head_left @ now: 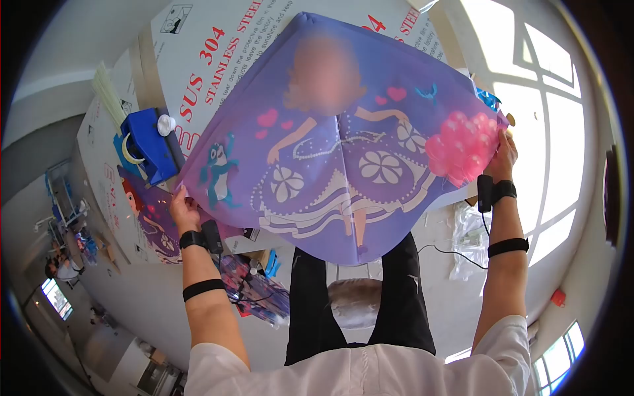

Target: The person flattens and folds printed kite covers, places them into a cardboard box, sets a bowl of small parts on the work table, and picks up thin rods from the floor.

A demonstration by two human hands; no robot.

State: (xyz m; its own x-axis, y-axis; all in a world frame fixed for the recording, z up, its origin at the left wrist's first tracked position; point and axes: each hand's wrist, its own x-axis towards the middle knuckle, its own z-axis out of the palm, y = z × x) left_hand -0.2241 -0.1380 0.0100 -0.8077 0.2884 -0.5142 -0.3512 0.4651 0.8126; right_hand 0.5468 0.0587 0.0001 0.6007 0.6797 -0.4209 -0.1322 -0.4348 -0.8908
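A purple kite (386, 138) printed with a figure in a gown, pink hearts and balloons is stretched wide in front of me, above the table. My left hand (185, 210) pinches its left corner between thumb and fingers. At the opposite corner, my right hand (504, 158) has its fingers closed on the edge. A crease runs down the middle of the sheet, and its lower edge hangs over my lap. Close to my left hand, a second printed kite (155, 231) lies on the table, partly covered.
The table (198, 59) is covered with film lettered "SUS 304 STAINLESS STEEL". A blue tape dispenser (148, 145) stands at the left, with pale thin sticks (109, 96) beyond it. Packed colourful goods (254, 284) lie below left, clear plastic bags (470, 241) at right. A stool (354, 302) is between my legs.
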